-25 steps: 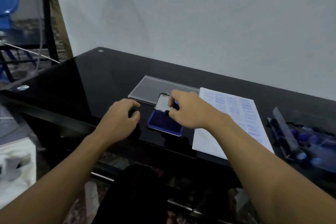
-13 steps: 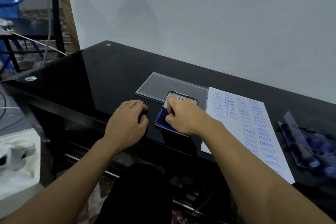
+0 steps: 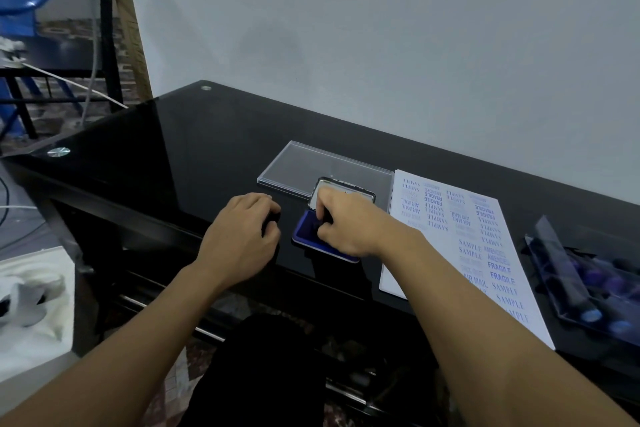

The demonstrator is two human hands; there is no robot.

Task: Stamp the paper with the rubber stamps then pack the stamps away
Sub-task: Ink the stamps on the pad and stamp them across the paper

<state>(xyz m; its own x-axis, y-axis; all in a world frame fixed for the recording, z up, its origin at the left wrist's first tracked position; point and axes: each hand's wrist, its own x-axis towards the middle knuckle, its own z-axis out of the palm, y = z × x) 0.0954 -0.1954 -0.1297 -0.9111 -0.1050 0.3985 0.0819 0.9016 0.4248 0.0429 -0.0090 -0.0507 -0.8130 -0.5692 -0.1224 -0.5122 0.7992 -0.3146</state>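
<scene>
1. Rubber stamp [image 3: 318, 225]: small and dark, pinched by the fingertips of the right hand [image 3: 349, 224]. It stands handle up, face down on the blue ink pad [image 3: 304, 230]. The fingers hide its long axis.
2. Left hand [image 3: 242, 232]: at 9 o'clock of the pad, fingers curled round a small dark object [image 3: 272, 218], perhaps a second stamp.
3. Ink pad: lid [image 3: 346, 185] hinged open at 12 o'clock; long axis roughly 10-to-4.
4. Paper [image 3: 450, 236]: at 3 o'clock of the pad, covered in blue prints, long axis about 11-to-5. The stamp case [image 3: 588, 281] lies beyond it.
5. Step, as judged: inking. The next move calls for a straight lift, a carry toward 3 o'clock, then a level press on an unprinted patch.
</scene>
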